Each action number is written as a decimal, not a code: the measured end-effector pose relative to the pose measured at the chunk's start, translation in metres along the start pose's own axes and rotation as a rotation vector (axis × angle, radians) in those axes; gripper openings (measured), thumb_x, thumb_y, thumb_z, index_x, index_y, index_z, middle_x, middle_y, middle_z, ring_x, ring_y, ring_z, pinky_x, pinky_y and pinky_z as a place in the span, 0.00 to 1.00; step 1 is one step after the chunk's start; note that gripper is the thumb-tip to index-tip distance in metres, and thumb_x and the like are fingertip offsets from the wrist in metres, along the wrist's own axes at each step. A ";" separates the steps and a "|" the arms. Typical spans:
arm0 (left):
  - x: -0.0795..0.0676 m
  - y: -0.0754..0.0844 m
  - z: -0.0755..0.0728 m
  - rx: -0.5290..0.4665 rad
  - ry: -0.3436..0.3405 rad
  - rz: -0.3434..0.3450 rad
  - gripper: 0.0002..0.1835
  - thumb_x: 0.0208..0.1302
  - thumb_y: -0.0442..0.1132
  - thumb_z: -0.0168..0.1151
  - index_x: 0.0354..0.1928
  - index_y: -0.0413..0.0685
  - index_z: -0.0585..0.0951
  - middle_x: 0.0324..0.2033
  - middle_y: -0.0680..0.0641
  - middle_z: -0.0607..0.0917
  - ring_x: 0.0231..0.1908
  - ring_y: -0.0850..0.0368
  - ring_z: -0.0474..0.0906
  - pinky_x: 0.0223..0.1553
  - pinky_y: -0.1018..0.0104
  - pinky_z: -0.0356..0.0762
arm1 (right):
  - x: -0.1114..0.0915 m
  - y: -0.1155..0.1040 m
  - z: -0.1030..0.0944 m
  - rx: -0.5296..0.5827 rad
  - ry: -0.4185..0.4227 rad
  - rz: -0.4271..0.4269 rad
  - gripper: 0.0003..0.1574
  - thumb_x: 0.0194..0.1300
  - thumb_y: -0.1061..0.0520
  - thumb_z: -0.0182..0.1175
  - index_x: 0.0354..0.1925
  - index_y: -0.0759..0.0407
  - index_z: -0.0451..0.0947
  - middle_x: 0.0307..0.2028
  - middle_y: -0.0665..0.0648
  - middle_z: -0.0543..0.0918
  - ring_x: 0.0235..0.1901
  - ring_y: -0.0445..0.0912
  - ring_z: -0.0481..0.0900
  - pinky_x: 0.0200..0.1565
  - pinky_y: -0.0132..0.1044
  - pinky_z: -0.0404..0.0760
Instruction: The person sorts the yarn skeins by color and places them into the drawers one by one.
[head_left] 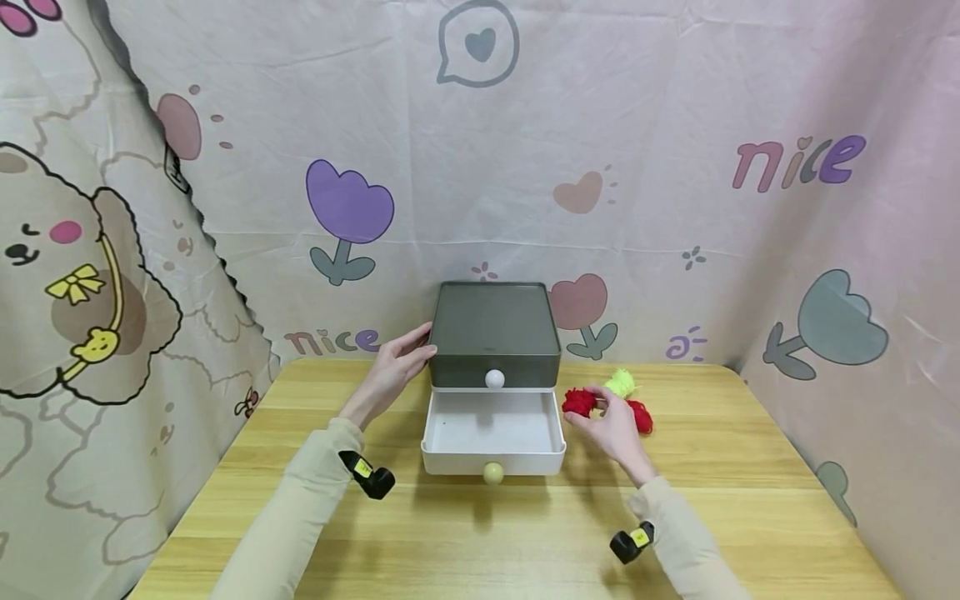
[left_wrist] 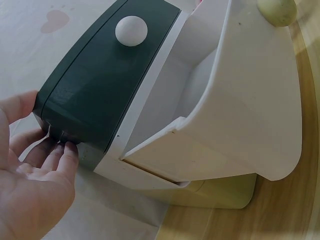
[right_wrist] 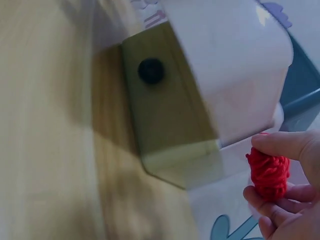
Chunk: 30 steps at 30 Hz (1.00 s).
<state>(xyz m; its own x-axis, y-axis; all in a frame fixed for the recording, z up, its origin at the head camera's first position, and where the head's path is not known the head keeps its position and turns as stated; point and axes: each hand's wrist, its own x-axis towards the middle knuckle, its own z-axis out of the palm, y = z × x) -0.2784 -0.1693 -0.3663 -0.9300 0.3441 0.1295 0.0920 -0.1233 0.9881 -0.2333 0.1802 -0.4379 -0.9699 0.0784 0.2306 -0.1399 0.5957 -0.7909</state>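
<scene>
Red yarn [right_wrist: 270,176] in right fingers [right_wrist: 265,204]; second ball [head_left: 643,417] partly hidden.

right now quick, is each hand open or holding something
Left hand: open, touching the side of the drawer unit.
Right hand: closed, pinching a red yarn bundle.

At lower left, the left hand [left_wrist: 40,180] touches a dark green compartment [left_wrist: 95,85] with a white knob [left_wrist: 131,31]; a white drawer [left_wrist: 250,95] stands open at upper right

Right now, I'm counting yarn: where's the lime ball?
In the head view, the lime ball lies on the table, right of the cabinet, just beyond the right hand.
</scene>
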 end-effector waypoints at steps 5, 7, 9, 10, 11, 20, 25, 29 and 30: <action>-0.004 0.006 0.003 0.015 -0.011 -0.012 0.32 0.64 0.38 0.51 0.68 0.46 0.53 0.70 0.48 0.45 0.69 0.55 0.44 0.68 0.59 0.48 | -0.004 -0.016 -0.011 -0.001 0.026 -0.034 0.37 0.44 0.49 0.70 0.52 0.59 0.71 0.47 0.60 0.78 0.43 0.53 0.77 0.44 0.43 0.76; -0.007 0.010 0.005 0.028 -0.015 -0.011 0.32 0.65 0.37 0.50 0.68 0.45 0.52 0.70 0.48 0.44 0.69 0.55 0.43 0.68 0.59 0.48 | -0.005 -0.023 -0.015 0.009 0.026 -0.063 0.37 0.44 0.48 0.70 0.52 0.59 0.71 0.47 0.60 0.77 0.44 0.53 0.77 0.44 0.45 0.76; -0.009 0.014 0.007 0.042 -0.017 -0.009 0.32 0.65 0.37 0.49 0.68 0.44 0.51 0.70 0.47 0.44 0.69 0.54 0.43 0.68 0.59 0.48 | -0.006 -0.028 -0.019 0.009 0.029 -0.084 0.37 0.44 0.47 0.70 0.52 0.59 0.71 0.47 0.59 0.77 0.43 0.53 0.77 0.44 0.46 0.76; -0.010 0.015 0.008 0.044 -0.018 -0.011 0.32 0.65 0.37 0.49 0.68 0.44 0.51 0.70 0.47 0.43 0.69 0.54 0.43 0.68 0.59 0.48 | -0.006 -0.031 -0.020 0.004 0.031 -0.098 0.37 0.44 0.47 0.70 0.52 0.59 0.71 0.47 0.59 0.77 0.43 0.52 0.77 0.44 0.45 0.76; -0.010 0.016 0.008 0.047 -0.018 -0.013 0.32 0.65 0.37 0.49 0.68 0.44 0.51 0.70 0.47 0.44 0.69 0.54 0.43 0.68 0.59 0.48 | -0.007 -0.033 -0.022 -0.003 0.033 -0.112 0.38 0.44 0.46 0.70 0.52 0.59 0.71 0.46 0.58 0.77 0.42 0.51 0.77 0.43 0.44 0.76; -0.011 0.018 0.010 0.046 -0.018 -0.009 0.32 0.65 0.37 0.49 0.68 0.43 0.51 0.70 0.46 0.44 0.69 0.54 0.43 0.68 0.58 0.47 | -0.018 -0.060 -0.026 -0.057 -0.003 -0.252 0.33 0.43 0.47 0.70 0.47 0.59 0.75 0.39 0.54 0.81 0.38 0.43 0.73 0.35 0.35 0.74; -0.007 0.012 0.007 0.018 -0.006 -0.008 0.32 0.64 0.37 0.50 0.68 0.44 0.52 0.70 0.47 0.45 0.69 0.54 0.44 0.68 0.58 0.47 | -0.024 -0.072 -0.014 -0.031 -0.034 -0.286 0.33 0.42 0.48 0.71 0.47 0.58 0.76 0.40 0.52 0.81 0.39 0.42 0.74 0.37 0.35 0.74; -0.003 0.005 0.003 -0.003 0.005 -0.007 0.32 0.63 0.38 0.53 0.67 0.46 0.54 0.70 0.48 0.46 0.69 0.55 0.45 0.68 0.58 0.48 | -0.026 -0.078 0.000 0.005 -0.072 -0.303 0.32 0.41 0.49 0.71 0.47 0.57 0.75 0.38 0.51 0.81 0.37 0.42 0.74 0.38 0.38 0.76; -0.003 0.004 0.003 -0.005 0.006 -0.005 0.33 0.62 0.38 0.53 0.67 0.46 0.54 0.70 0.48 0.46 0.68 0.55 0.45 0.68 0.59 0.48 | -0.027 -0.080 0.003 0.013 -0.081 -0.306 0.32 0.41 0.50 0.71 0.47 0.57 0.75 0.37 0.51 0.81 0.36 0.42 0.74 0.37 0.39 0.76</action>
<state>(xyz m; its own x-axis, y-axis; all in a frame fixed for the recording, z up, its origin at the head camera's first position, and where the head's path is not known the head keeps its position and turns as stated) -0.2747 -0.1681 -0.3626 -0.9326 0.3391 0.1237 0.0853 -0.1259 0.9884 -0.1969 0.1281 -0.3826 -0.8948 -0.1674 0.4139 -0.4302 0.5711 -0.6991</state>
